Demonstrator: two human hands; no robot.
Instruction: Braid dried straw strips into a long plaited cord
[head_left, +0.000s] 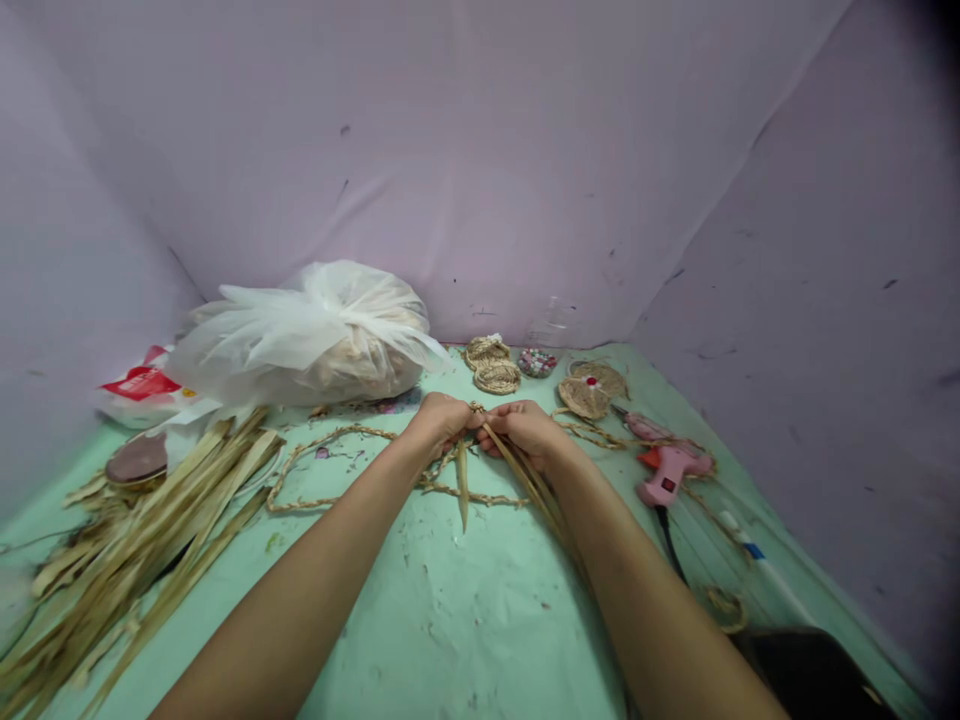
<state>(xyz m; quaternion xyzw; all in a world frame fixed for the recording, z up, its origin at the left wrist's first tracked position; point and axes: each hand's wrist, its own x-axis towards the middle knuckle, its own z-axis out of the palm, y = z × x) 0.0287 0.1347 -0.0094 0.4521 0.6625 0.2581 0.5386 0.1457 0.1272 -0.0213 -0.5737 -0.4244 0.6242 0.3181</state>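
Note:
Near the middle of the green table, my left hand [444, 420] and my right hand [519, 430] meet, fingers closed around a braid of dried plant strips. Loose strips [536, 490] run from my right hand down along the right forearm. One short pointed strip [463, 490] hangs below the hands. The finished braided cord [322, 440] lies in a loop on the table to the left and passes beneath my hands. The fingertips partly cover the spot where the strips cross.
A pile of dried strips [172, 530] and a white plastic bag [322, 330] lie left. Woven coils [495, 375], a bead container [538, 362] and a round woven piece [581, 392] stand behind. At right are a pink glue gun [667, 470] and a dark object [817, 675].

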